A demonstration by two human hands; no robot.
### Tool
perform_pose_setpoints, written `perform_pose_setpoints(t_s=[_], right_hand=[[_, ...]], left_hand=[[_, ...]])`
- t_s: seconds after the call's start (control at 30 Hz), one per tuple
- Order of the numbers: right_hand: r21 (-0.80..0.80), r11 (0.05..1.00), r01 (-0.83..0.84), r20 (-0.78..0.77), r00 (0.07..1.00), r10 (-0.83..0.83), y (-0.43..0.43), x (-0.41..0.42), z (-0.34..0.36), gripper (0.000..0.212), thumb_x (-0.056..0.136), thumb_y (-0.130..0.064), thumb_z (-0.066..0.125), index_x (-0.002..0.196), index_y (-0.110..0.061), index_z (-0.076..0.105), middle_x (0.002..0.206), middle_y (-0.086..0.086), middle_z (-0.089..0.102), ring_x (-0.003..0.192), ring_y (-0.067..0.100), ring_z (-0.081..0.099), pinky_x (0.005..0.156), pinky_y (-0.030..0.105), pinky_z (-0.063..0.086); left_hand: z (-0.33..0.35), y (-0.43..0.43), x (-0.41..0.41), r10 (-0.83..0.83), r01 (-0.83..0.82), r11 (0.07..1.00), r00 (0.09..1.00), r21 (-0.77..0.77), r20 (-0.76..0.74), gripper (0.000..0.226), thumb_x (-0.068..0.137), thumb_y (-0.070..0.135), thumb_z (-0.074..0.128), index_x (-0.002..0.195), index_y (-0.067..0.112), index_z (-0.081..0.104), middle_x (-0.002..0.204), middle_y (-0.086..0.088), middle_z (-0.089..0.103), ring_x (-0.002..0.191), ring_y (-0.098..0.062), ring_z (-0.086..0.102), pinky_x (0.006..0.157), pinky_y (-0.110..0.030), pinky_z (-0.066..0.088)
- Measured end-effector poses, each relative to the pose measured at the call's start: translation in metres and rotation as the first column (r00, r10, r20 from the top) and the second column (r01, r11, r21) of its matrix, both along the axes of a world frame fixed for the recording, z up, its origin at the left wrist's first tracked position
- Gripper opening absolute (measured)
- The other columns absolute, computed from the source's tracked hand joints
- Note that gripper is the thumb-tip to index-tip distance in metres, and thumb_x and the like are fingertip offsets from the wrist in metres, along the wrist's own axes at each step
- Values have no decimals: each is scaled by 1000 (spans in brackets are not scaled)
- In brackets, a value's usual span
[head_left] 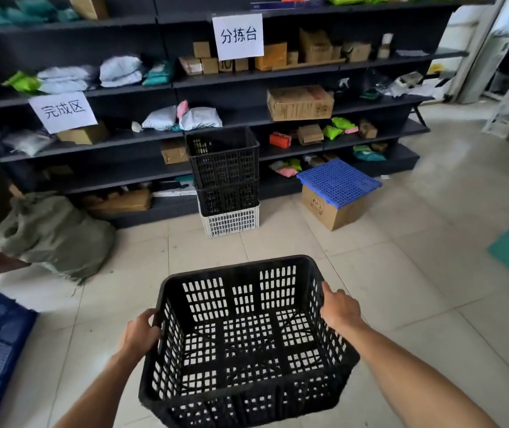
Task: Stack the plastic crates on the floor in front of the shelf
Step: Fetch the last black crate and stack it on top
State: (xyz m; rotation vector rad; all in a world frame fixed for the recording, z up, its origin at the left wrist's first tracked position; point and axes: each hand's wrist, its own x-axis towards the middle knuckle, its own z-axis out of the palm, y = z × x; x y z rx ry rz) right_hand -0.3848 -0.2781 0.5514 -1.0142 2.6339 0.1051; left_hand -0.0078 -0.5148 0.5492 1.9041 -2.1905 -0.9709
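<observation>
Carry phase, by the look of the layout. Holding an empty black slotted plastic crate (241, 291) at lower centre of frame, apparently clear of the pale tiled floor (386, 273). Gripped at both sides: left hand (140, 333) with fingers (150, 318) curled over the left rim, right hand (339, 310) clamped on the right rim, thumb along the top, other fingers hidden outside the wall.

Target at mid-frame, against the dark metal shelf (123, 143): stack of three, with tall black mesh crate (223, 159) on top, second black crate (228, 197) under it, white plastic crate (231, 222) at the base on the floor. Well apart from the carried one.

To do it well:
- Hold level, walk straight in, stop square to the stack.
- Raise above the top rim first, then move over it, not into it.
- Match long side to long side, line up corners, lower evenly.
- Mind pinched fingers between rims when seating.
- No shoving: stack looks tall and light, probably tippy.
- Steer clear of the blue perforated plastic panel (338, 182) on the brown cardboard box (330, 211) just right of the stack, and the grey-green sack (52, 233) at left.
</observation>
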Motion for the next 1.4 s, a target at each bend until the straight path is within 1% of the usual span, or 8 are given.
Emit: perform_pose_setpoints(t_s=[0.2,0.33,0.53,0.77,0.87,1.13,1.27,1.4], right_hand=[[5,1000,10,8,1000,-10,-47,-24,0,66,96,-18,44,156,-25,18,110,10,57,88,25,64,68,32,49],[18,1000,-6,11,1000,6,-83,-53,-9,66,96,-17,44,157,-24,18,112,11,57,90,26,65,71,34,52],[11,999,-35,30,999,35,-136,-101,-17,65,97,-21,45,157,-23,18,113,10,58,92,25,65,75,34,54],[31,998,-63,27,998,62,-203,-142,-10,65,94,-21,47,154,-24,22,119,11,58,98,28,65,79,35,52],[38,996,-81,30,996,79,-241,-154,-10,65,94,-23,48,154,-24,23,119,11,58,102,28,65,80,35,50],[20,998,-59,3,998,59,-331,-170,-14,59,96,-19,43,153,-24,27,116,10,60,99,27,65,81,36,52],[-11,999,-52,25,998,53,-366,-180,-13,63,96,-15,42,155,-22,24,120,11,58,99,27,64,80,35,51],[-40,998,-40,33,999,41,-397,-205,-7,64,93,-13,43,154,-23,24,119,12,57,96,26,65,76,33,49]], left_hand=[[4,-57,-25,-33,34,999,997,-10,75,61,71,6,68,129,21,61,86,-14,75,85,-33,69,76,-37,55],[3,-95,-55,-75,80,996,991,-42,108,63,71,8,65,132,25,58,93,-13,75,92,-34,69,78,-36,54],[-9,-137,-96,-53,59,997,991,-44,121,65,71,8,63,132,26,57,98,-12,75,94,-33,68,80,-37,55],[-9,-183,-125,-2,5,1000,994,-25,111,60,72,10,67,129,25,58,95,-10,74,87,-30,67,67,-30,45],[-15,-210,-134,-10,13,1000,993,-18,121,62,71,10,66,131,25,56,97,-11,74,85,-29,65,68,-31,46],[-28,-312,-160,42,-37,998,993,-50,110,54,75,10,61,127,24,64,106,-14,73,97,-34,67,77,-36,54],[-23,-351,-180,49,-37,995,990,-96,129,41,77,13,62,114,28,72,98,-12,75,90,-33,69,65,-31,48],[-19,-379,-202,41,-24,992,990,-125,135,37,78,21,65,113,31,72,93,-11,75,86,-32,70,62,-29,45]])
